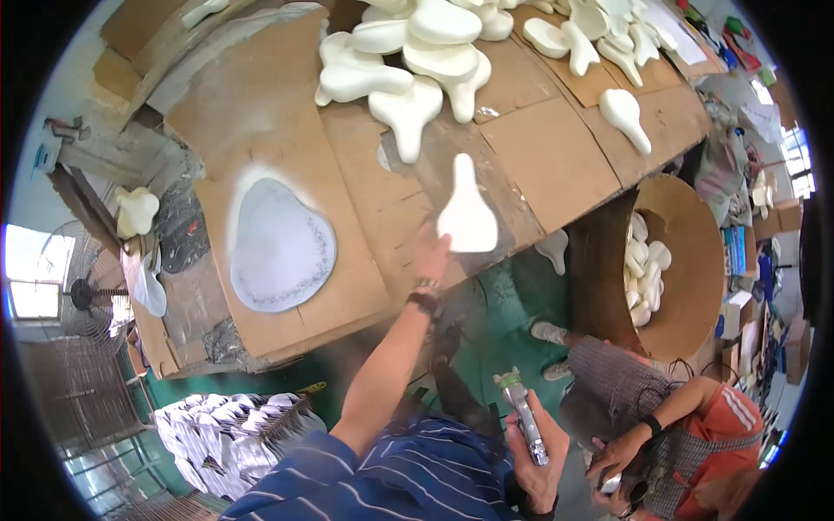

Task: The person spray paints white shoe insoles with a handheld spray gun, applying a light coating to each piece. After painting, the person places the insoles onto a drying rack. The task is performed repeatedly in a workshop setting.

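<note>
A cream foam bicycle saddle pad (469, 214) lies near the front edge of the cardboard-covered table, its narrow nose pointing away from me. My left hand (430, 259) is at the pad's left rear corner; its fingers are blurred, and whether they grip cannot be told. Low in front of my body, my right hand (540, 447) is wrapped round a metal spray gun (524, 415) with a pale green top. To the left, a flat grey rounded panel (282, 247) rests on cardboard, with a whitish spray halo around its upper edge.
Many foam saddle pads (408, 108) are heaped at the back; a single pad (624, 117) lies to the right. A cardboard drum (691, 286) holds more pads. A co-worker (669, 425) sits at lower right. White covered pieces (230, 438) stand at lower left, near a fan (82, 295).
</note>
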Demonstrator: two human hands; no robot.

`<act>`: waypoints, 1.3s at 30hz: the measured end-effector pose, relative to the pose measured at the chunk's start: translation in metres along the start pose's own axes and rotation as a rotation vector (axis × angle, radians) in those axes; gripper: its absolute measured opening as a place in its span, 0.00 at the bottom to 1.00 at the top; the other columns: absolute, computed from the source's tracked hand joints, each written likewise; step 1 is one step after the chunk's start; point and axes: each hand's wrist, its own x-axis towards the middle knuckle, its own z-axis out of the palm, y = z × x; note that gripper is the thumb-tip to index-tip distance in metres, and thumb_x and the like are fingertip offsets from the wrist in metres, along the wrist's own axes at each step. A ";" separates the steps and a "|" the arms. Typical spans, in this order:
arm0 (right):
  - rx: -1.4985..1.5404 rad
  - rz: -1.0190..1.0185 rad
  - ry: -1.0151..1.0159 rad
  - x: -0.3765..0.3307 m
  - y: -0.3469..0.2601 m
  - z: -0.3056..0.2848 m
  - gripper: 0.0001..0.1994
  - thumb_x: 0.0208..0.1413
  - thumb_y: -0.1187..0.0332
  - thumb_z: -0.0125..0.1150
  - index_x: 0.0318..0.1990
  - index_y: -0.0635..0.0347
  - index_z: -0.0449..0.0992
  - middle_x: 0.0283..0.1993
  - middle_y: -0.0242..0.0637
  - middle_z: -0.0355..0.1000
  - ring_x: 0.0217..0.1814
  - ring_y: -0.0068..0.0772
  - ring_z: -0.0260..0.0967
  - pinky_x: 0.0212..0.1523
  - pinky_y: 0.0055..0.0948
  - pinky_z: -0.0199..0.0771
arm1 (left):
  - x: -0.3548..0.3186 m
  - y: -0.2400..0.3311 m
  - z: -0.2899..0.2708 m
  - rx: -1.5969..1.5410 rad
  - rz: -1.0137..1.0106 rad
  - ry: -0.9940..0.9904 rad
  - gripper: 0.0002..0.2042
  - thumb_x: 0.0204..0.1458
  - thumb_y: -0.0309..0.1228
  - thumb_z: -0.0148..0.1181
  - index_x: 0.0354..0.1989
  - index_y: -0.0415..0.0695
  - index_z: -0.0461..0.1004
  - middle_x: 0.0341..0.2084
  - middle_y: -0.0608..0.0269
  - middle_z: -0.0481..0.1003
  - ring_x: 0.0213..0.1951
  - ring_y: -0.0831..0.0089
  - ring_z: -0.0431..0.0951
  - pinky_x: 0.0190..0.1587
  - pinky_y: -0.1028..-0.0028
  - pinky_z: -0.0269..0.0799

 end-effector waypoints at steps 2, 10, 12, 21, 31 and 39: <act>-0.022 -0.083 -0.044 0.008 -0.008 0.000 0.25 0.49 0.79 0.60 0.58 0.68 0.69 0.34 0.39 0.75 0.32 0.23 0.70 0.35 0.22 0.70 | 0.007 0.004 -0.050 0.099 0.031 0.104 0.27 0.53 0.26 0.60 0.61 0.43 0.57 0.45 0.47 0.72 0.41 0.62 0.77 0.38 0.62 0.80; -0.181 -0.257 -0.225 0.003 -0.039 -0.011 0.26 0.46 0.79 0.61 0.57 0.70 0.69 0.33 0.45 0.76 0.33 0.36 0.74 0.38 0.26 0.71 | -0.007 0.040 -0.106 -0.062 0.067 0.166 0.23 0.55 0.29 0.60 0.57 0.37 0.62 0.49 0.48 0.70 0.42 0.56 0.78 0.41 0.59 0.82; -0.248 -0.251 -0.246 0.000 -0.045 -0.013 0.26 0.45 0.78 0.62 0.56 0.70 0.69 0.31 0.44 0.74 0.31 0.37 0.73 0.38 0.27 0.71 | -0.009 0.037 -0.111 -0.056 0.082 0.171 0.23 0.58 0.36 0.57 0.58 0.38 0.61 0.44 0.48 0.72 0.40 0.56 0.79 0.38 0.61 0.81; -0.442 -0.465 0.036 0.009 -0.043 -0.007 0.23 0.49 0.72 0.64 0.54 0.72 0.71 0.32 0.42 0.75 0.31 0.24 0.71 0.36 0.23 0.71 | -0.094 0.040 -0.164 0.139 -0.024 0.125 0.20 0.61 0.43 0.52 0.52 0.38 0.68 0.35 0.53 0.76 0.30 0.68 0.79 0.33 0.71 0.79; -0.364 -0.275 -0.137 -0.002 -0.031 -0.030 0.24 0.51 0.68 0.64 0.54 0.74 0.70 0.32 0.44 0.75 0.32 0.28 0.72 0.36 0.25 0.71 | -0.127 0.029 -0.201 0.404 0.077 0.208 0.15 0.59 0.37 0.55 0.45 0.37 0.73 0.29 0.63 0.76 0.27 0.80 0.75 0.30 0.79 0.74; -0.369 -0.278 -0.058 -0.011 -0.021 -0.040 0.23 0.51 0.72 0.63 0.54 0.75 0.70 0.37 0.47 0.77 0.35 0.26 0.73 0.38 0.24 0.72 | -0.044 0.059 -0.132 0.631 0.274 0.082 0.20 0.57 0.32 0.57 0.57 0.41 0.68 0.28 0.64 0.74 0.27 0.79 0.74 0.28 0.78 0.73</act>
